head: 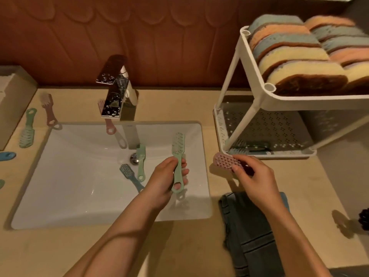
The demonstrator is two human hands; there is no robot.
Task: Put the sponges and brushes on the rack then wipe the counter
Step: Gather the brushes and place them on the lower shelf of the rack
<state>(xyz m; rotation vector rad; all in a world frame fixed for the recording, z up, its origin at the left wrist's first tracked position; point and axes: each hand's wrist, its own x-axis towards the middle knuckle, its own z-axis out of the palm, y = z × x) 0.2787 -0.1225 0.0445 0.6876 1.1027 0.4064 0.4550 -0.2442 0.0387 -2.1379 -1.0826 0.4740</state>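
- Pink brush (pixel 222 160): handle hidden inside the right hand (pixel 252 175).
- Towel (pixel 249 232): partly covered beneath the right forearm.
- Dark object (pixel 364 219), far right of that hand: cut by the frame edge, unidentifiable.

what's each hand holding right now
Left hand: closed on the green brush over the sink.
Right hand: closed on the pink brush by the rack.
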